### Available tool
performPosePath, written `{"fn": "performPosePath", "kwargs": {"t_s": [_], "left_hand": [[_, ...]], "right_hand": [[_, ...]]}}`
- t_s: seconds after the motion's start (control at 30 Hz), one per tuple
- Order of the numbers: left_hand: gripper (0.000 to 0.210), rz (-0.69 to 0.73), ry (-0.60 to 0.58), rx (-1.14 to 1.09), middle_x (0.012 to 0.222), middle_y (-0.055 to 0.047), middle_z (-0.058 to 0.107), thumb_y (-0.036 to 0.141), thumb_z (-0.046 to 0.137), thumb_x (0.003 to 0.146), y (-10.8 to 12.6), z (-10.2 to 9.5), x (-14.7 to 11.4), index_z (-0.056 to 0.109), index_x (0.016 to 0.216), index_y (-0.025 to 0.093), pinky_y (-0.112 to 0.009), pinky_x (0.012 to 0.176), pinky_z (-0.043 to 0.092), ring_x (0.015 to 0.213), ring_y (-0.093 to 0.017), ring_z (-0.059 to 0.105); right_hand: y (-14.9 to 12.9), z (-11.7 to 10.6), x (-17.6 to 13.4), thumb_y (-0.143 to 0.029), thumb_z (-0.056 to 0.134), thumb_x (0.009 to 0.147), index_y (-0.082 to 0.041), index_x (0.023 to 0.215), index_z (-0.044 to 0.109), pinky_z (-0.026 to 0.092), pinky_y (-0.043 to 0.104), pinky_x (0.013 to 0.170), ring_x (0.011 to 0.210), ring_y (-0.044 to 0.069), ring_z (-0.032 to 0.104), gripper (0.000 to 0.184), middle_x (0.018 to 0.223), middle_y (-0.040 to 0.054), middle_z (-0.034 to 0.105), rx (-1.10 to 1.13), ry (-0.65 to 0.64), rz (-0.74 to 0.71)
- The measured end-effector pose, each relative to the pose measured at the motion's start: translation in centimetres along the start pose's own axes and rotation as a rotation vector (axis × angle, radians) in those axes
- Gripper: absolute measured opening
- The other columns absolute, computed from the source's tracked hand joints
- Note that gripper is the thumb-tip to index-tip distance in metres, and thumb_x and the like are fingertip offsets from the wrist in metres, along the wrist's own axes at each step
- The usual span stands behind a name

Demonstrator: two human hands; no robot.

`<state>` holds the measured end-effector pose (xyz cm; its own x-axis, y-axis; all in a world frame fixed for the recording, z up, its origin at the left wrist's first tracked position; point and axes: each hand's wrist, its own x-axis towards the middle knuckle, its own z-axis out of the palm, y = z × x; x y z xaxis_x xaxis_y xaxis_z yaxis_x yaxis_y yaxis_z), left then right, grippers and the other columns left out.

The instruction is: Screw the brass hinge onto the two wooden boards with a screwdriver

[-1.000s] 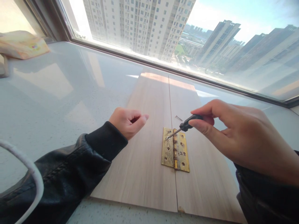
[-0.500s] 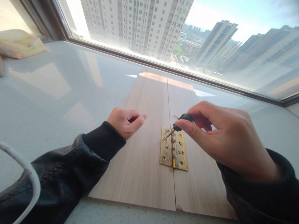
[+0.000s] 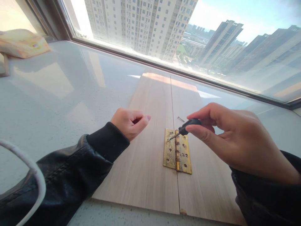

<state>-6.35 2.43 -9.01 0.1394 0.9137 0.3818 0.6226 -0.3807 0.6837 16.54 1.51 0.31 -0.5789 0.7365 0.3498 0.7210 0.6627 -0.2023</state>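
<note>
A short black-handled screwdriver (image 3: 191,125) is pinched between the thumb and fingers of my right hand (image 3: 225,131). Its metal tip rests at a hole in the upper left leaf of a brass hinge (image 3: 178,166). The hinge lies across the seam between two pale wooden boards (image 3: 145,179), one leaf on each. Just beyond the hinge a loose screw (image 3: 181,119) lies on the right board. My left hand (image 3: 130,124) is curled closed over the left board, apart from the hinge; whether anything is inside it is hidden.
Under the boards is a white speckled sill (image 3: 77,110). A window frame (image 3: 164,66) runs along the back. At the far left sits a soft yellow-orange pack (image 3: 25,44). A white cable (image 3: 39,182) loops in at the lower left.
My right hand has turned and shifted right, leaving the screwdriver lying lower and the loose screw in fuller view. The whole view has slid slightly; my left hand keeps its pose.
</note>
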Motion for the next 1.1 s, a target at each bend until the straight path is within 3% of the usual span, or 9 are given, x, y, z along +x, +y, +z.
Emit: {"fn": "performPosePath", "kwargs": {"t_s": [0.07, 0.13, 0.2, 0.37, 0.47, 0.67, 0.8, 0.97, 1.1], "left_hand": [[0.044, -0.002, -0.003, 0.001, 0.049, 0.006, 0.015, 0.03, 0.049, 0.081, 0.0, 0.0, 0.0, 0.023, 0.048, 0.017, -0.023, 0.044, 0.019, 0.045, -0.006, 0.019], [0.044, -0.006, -0.006, 0.002, 0.049, 0.006, 0.015, 0.031, 0.049, 0.081, 0.0, 0.0, 0.0, 0.023, 0.048, 0.017, -0.023, 0.044, 0.019, 0.045, -0.006, 0.02], [0.044, -0.01, -0.006, 0.006, 0.049, 0.006, 0.016, 0.031, 0.049, 0.081, -0.1, 0.0, 0.0, 0.024, 0.048, 0.017, -0.023, 0.044, 0.019, 0.045, -0.006, 0.02], [0.044, -0.013, 0.006, 0.007, 0.049, 0.006, 0.016, 0.031, 0.049, 0.081, -0.1, 0.1, -0.1, 0.024, 0.047, 0.017, -0.024, 0.045, 0.019, 0.046, -0.006, 0.02], [0.044, -0.013, -0.004, 0.0, 0.049, 0.006, 0.016, 0.031, 0.049, 0.081, -0.1, 0.0, 0.0, 0.024, 0.047, 0.017, -0.024, 0.045, 0.019, 0.045, -0.006, 0.02], [0.044, -0.01, -0.004, 0.006, 0.049, 0.006, 0.015, 0.031, 0.049, 0.081, 0.0, -0.1, 0.0, 0.022, 0.048, 0.018, -0.024, 0.044, 0.018, 0.045, -0.006, 0.019], [0.044, -0.016, -0.012, 0.006, 0.049, 0.006, 0.015, 0.031, 0.048, 0.081, 0.0, -0.1, 0.0, 0.023, 0.048, 0.018, -0.024, 0.045, 0.019, 0.045, -0.006, 0.019], [0.044, -0.022, -0.004, 0.007, 0.05, 0.006, 0.015, 0.031, 0.049, 0.08, 0.0, 0.0, -0.1, 0.024, 0.048, 0.017, -0.024, 0.045, 0.019, 0.046, -0.007, 0.019], [0.044, -0.037, 0.007, 0.002, 0.051, 0.006, 0.016, 0.031, 0.05, 0.08, 0.2, 0.0, -0.1, 0.025, 0.047, 0.017, -0.024, 0.046, 0.019, 0.047, -0.007, 0.02]], "right_hand": [[-0.3, 0.3, -0.1, -0.044, 0.06, 0.08, -0.018, 0.07, 0.057, 0.032, 0.026, 0.04, 0.037, 0.008, 0.035, 0.028, 0.044, -0.0066, 0.038, -0.089, 0.085, 0.01], [-0.5, 0.5, -0.1, -0.044, 0.061, 0.08, -0.018, 0.065, 0.054, 0.031, 0.028, 0.042, 0.038, 0.008, 0.035, 0.031, 0.042, -0.007, 0.032, -0.155, 0.143, 0.009], [-0.7, 0.7, 0.0, -0.041, 0.061, 0.081, -0.017, 0.069, 0.057, 0.033, 0.028, 0.044, 0.042, 0.009, 0.041, 0.027, 0.046, -0.0053, 0.039, -0.161, 0.143, -0.006], [-0.4, 0.4, 0.1, -0.026, 0.055, 0.086, -0.02, 0.105, 0.061, 0.043, 0.026, 0.054, 0.058, 0.01, 0.055, 0.021, 0.073, -0.0006, 0.062, 0.059, 0.016, -0.048], [-0.2, 0.0, 0.0, -0.023, 0.054, 0.086, -0.023, 0.103, 0.062, 0.046, 0.026, 0.057, 0.065, 0.011, 0.06, 0.019, 0.084, -0.0001, 0.067, 0.121, -0.043, -0.064], [0.0, -0.5, -0.2, -0.03, 0.059, 0.083, -0.021, 0.092, 0.061, 0.04, 0.023, 0.042, 0.054, 0.01, 0.057, 0.013, 0.071, -0.0007, 0.066, 0.142, -0.071, -0.006], [0.0, -0.3, 0.0, -0.037, 0.058, 0.083, -0.02, 0.082, 0.057, 0.035, 0.025, 0.039, 0.037, 0.007, 0.039, 0.018, 0.049, -0.0055, 0.051, 0.019, -0.019, 0.014], [-0.1, 0.5, 0.0, -0.048, 0.062, 0.078, -0.021, 0.065, 0.049, 0.031, 0.027, 0.042, 0.037, 0.007, 0.032, 0.033, 0.042, -0.008, 0.035, -0.114, 0.133, 0.085], [-0.8, 0.9, 0.0, -0.044, 0.063, 0.079, -0.02, 0.07, 0.053, 0.034, 0.026, 0.044, 0.041, 0.008, 0.039, 0.027, 0.047, -0.0064, 0.042, -0.056, 0.139, 0.058]]}}
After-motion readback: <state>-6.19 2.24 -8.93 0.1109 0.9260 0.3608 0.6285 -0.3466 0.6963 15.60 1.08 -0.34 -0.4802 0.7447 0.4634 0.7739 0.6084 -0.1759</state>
